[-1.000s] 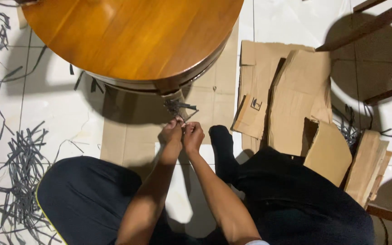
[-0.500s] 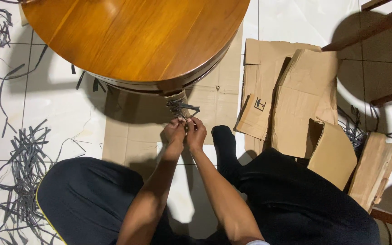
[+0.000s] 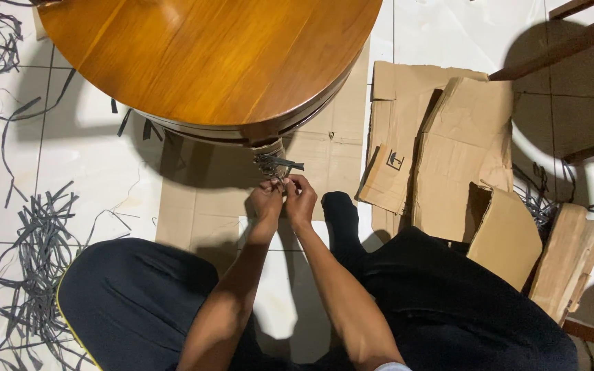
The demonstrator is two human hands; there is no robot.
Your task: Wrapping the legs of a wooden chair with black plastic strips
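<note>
I sit on the floor in dark trousers before a round wooden table (image 3: 207, 55). My left hand (image 3: 265, 200) and my right hand (image 3: 300, 199) are pressed together just below the table's edge, fingers pinched on dark grey strapping (image 3: 274, 164). That strapping is bunched and knotted around a cardboard-wrapped table leg. What lies between my fingertips is too small to make out beyond the strap ends.
Flat cardboard (image 3: 204, 203) lies under the table. Torn cardboard pieces (image 3: 448, 151) pile at the right, with wooden slats (image 3: 564, 257) beyond. Cut grey straps (image 3: 32, 254) litter the white tiles at the left. Dark wooden chair legs (image 3: 572, 41) stand at the upper right.
Both hands have stayed pinched on the strapping, shifting slightly right and up in view. The camera has drifted a little; nothing else moved.
</note>
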